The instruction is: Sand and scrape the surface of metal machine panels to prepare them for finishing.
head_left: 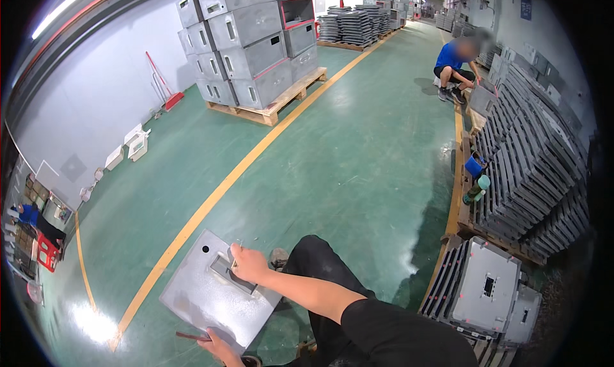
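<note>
A grey metal panel (195, 284) with a round dark hole and a recessed rectangular slot lies tilted in front of my legs. My right hand (251, 265) is closed at the far end of that slot (231, 274). Whatever its fingers pinch is too small and hidden to name. At the panel's near edge, my left hand (220, 349) has its fingers closed on a thin reddish-brown strip (192, 336), which points out to the left.
Grey metal boxes (256, 54) are piled on a wooden pallet (275, 111). Stacked grey panels (524, 149) line the right, with a green bottle (476, 189) beside them. A person in blue (451, 60) sits low farther off. A red broom (169, 98) leans on the wall.
</note>
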The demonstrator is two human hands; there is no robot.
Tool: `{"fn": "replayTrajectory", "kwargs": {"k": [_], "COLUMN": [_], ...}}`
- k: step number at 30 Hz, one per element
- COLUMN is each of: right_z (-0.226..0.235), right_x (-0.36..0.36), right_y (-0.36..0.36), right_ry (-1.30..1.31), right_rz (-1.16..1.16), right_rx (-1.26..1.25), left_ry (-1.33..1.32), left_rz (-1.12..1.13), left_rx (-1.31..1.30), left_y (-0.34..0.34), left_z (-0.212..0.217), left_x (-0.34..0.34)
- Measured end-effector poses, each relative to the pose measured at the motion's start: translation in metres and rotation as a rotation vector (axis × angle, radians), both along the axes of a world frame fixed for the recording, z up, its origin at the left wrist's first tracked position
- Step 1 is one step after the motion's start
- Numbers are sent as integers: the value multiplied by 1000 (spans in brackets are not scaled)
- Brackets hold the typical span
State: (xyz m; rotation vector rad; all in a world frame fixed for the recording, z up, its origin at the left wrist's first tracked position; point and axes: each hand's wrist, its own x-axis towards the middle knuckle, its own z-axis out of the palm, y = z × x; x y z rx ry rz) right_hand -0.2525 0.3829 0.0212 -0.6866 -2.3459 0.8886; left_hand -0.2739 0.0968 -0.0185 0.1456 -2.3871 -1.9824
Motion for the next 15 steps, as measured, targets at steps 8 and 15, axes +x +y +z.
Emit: {"fn": "replayTrajectory", "kwargs": {"k": [8, 15], "right_z": [-12, -14], "right_x": [1, 13], "right_y": [11, 3], "right_ry": [4, 71], "right_rz": [4, -4], "right_rx": [71, 157], "left_ry": [105, 86], "left_rz": [27, 18], "left_rx": [-218, -154], "left_y": [8, 4], "left_z": [-18, -11], "left_x": [9, 29]}}
